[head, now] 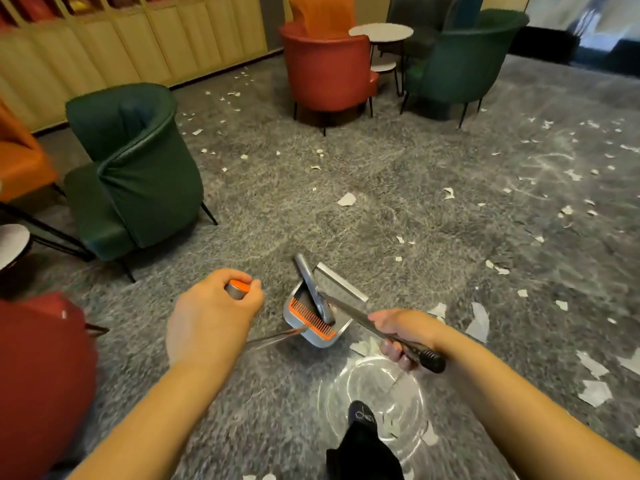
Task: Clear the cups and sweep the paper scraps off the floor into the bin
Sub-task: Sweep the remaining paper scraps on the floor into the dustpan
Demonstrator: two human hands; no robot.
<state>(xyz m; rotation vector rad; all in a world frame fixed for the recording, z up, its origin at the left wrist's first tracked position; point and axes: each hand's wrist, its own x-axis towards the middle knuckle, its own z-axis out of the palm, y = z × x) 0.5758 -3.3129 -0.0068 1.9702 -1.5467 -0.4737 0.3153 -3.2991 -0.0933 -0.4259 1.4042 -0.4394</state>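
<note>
While both hands grip handles, dustpan (323, 306) near paper scraps (479, 322)

Just right of our left hand (211, 313) sits the grey metal dustpan (320, 306), our right hand (403, 336) behind it. Torn white paper scraps (479, 322) lie right of that hand; a green leather armchair (138, 168) stands ahead of the left hand.

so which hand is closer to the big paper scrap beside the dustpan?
Right. The right hand grips the broom handle just left of the scrap. The left hand holds the dustpan handle top, across the dustpan.
</note>
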